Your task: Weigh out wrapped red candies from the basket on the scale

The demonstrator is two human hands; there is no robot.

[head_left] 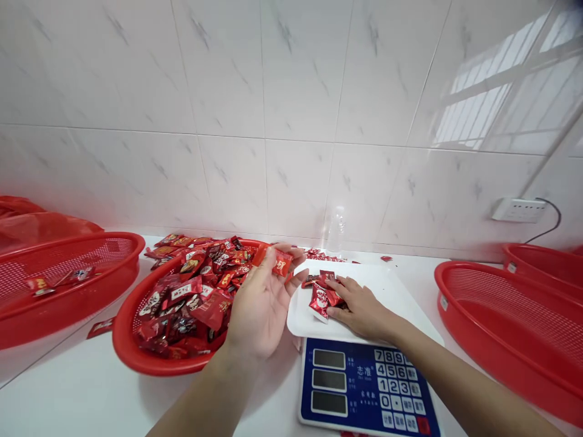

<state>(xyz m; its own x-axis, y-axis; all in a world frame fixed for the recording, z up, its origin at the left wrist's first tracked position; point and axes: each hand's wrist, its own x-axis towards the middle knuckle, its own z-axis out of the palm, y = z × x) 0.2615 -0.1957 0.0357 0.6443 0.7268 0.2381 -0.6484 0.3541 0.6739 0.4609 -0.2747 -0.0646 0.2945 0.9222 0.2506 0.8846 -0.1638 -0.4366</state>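
My left hand [263, 297] is raised over the right edge of a red oval basket [122, 331], palm turned inward. A small red wrapped snack packet [283, 263] sits in its curled fingers. Shiny red and brown packets [195, 297] are heaped in that basket. On the right, my right hand [359, 306] rests on the white tray [387, 282] of a scale, fingers apart, touching a small cluster of red packets [320, 297]. Part of the cluster is hidden under the fingers. The scale's blue keypad panel [368, 388] faces me, its three displays dark.
To the left, another red basket [130, 261] holds a few packets, and a loose packet [101, 328] lies beside it. More red baskets [501, 340] stand at the right. A clear bottle [336, 229] stands against the tiled wall, below and left of a white socket strip [519, 210].
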